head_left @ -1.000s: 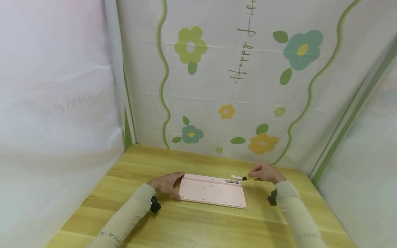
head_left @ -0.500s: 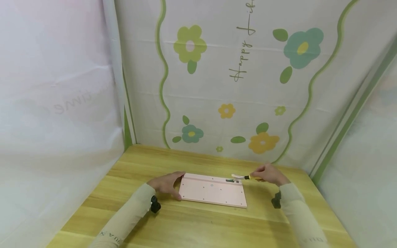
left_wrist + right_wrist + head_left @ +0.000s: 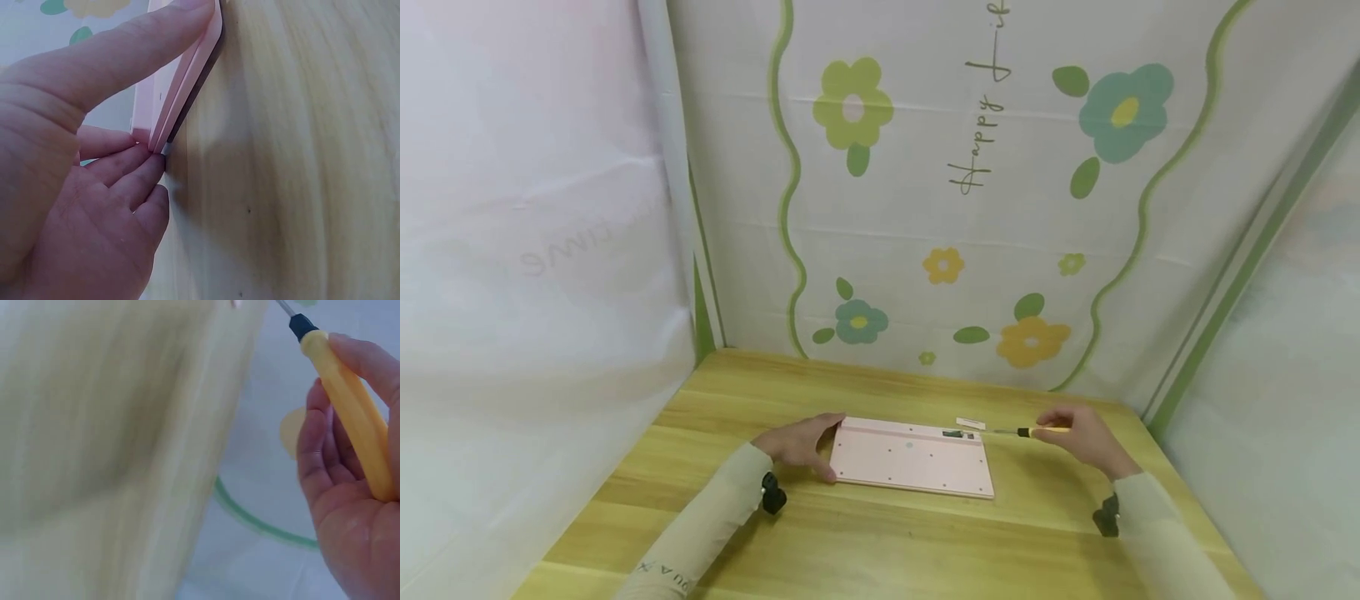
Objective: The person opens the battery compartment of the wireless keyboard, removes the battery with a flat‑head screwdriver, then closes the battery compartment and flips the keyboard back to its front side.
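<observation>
A pink keyboard (image 3: 917, 467) lies face down on the table, dotted with small screws, a raised bar along its far side. My left hand (image 3: 797, 443) grips its left end, thumb at the near corner and fingers at the far one; the left wrist view shows the fingertips (image 3: 153, 165) against the edge. Near the bar's right end is an uncovered compartment (image 3: 953, 433). To the right, my right hand (image 3: 1086, 437) holds a screwdriver (image 3: 347, 400) by its yellow handle, the shaft directed left toward the keyboard.
A small pale cover (image 3: 971, 423) lies just beyond the keyboard's far right corner. The wooden table (image 3: 850, 542) is bounded by a flowered cloth (image 3: 887, 208) at the back and white sheets on both sides.
My right hand has drawn the screwdriver rightward, away from the compartment its tip was at. Silvery contents seen earlier in the compartment now look darker. My left hand keeps its grip on the keyboard.
</observation>
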{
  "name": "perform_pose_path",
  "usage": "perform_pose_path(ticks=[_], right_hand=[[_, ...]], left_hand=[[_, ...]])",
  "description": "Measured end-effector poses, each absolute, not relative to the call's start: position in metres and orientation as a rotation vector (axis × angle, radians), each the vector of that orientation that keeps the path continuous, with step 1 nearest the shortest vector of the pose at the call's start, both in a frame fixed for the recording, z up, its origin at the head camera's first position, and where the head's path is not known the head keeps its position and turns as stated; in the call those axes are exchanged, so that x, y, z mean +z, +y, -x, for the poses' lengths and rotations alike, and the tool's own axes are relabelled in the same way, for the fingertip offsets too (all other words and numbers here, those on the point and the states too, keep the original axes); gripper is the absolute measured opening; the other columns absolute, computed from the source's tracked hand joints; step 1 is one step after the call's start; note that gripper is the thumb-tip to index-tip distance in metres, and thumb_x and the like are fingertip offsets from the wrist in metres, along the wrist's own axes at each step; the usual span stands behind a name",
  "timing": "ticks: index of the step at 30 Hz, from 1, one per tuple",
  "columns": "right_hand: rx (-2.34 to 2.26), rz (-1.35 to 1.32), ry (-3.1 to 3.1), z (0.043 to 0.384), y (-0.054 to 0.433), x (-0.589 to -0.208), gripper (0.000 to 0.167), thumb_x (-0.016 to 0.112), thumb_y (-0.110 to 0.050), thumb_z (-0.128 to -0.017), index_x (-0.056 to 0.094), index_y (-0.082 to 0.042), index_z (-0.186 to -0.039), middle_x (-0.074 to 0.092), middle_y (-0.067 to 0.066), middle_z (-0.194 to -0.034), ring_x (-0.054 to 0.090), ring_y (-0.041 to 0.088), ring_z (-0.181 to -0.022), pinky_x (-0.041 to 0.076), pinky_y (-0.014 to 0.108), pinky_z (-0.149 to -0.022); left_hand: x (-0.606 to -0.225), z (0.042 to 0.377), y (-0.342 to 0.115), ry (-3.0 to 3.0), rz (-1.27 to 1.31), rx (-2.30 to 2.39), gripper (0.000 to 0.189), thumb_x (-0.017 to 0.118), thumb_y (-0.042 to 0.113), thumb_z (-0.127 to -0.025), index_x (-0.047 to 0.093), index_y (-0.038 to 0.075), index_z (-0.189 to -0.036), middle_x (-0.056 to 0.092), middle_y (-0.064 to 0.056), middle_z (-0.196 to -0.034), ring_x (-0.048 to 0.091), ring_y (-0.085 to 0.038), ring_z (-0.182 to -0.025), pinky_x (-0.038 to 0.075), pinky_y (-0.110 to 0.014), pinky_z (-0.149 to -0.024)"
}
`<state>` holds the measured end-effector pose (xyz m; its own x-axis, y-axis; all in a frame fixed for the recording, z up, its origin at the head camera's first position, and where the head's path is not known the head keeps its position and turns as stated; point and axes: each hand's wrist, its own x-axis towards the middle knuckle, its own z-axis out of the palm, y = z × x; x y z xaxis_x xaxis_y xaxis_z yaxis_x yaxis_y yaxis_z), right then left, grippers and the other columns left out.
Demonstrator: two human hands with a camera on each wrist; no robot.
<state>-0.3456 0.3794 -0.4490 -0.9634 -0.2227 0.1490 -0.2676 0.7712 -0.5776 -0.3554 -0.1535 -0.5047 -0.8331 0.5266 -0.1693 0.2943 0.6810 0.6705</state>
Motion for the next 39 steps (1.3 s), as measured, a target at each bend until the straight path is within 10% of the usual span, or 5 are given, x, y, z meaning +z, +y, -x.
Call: perform_pose_path(ticks=[9, 25, 39], right_hand=[[0.849, -0.354, -2.772, 0.336, 0.410, -0.483, 0.022, 0.084, -0.033, -0.091, 0.078, -0.014, -0.102, 0.079, 0.006, -0.106, 0.076, 0.031, -0.102, 0.059, 0.022, -0.082], [0.774, -0.286, -2.883, 0.328, 0.423, -0.504, 0.019, 0.085, -0.033, -0.090, 0.079, -0.016, -0.096, 0.079, -0.004, -0.091, 0.067, 0.002, -0.080, 0.057, 0.020, -0.074], [0.748, -0.333, -2.899, 0.323, 0.419, -0.514, 0.018, 0.085, -0.030, -0.089, 0.079, -0.013, -0.094, 0.079, -0.001, -0.093, 0.069, 0.007, -0.081, 0.058, 0.022, -0.074]], left_hand=[[-0.505, 0.355, -0.154, 2.561, -0.645, 0.910, 0.118, 0.097, 0.036, -0.076, 0.028, 0.005, -0.166, 0.029, -0.016, -0.174, 0.027, -0.038, -0.162, 0.026, -0.056, -0.132], [-0.508, 0.357, -0.155, 2.544, -0.663, 0.930, 0.118, 0.097, 0.035, -0.076, 0.028, 0.004, -0.166, 0.030, -0.017, -0.173, 0.028, -0.038, -0.161, 0.026, -0.057, -0.132], [-0.509, 0.358, -0.155, 2.541, -0.674, 0.929, 0.118, 0.097, 0.035, -0.075, 0.028, 0.004, -0.166, 0.031, -0.017, -0.172, 0.029, -0.038, -0.161, 0.027, -0.057, -0.131]])
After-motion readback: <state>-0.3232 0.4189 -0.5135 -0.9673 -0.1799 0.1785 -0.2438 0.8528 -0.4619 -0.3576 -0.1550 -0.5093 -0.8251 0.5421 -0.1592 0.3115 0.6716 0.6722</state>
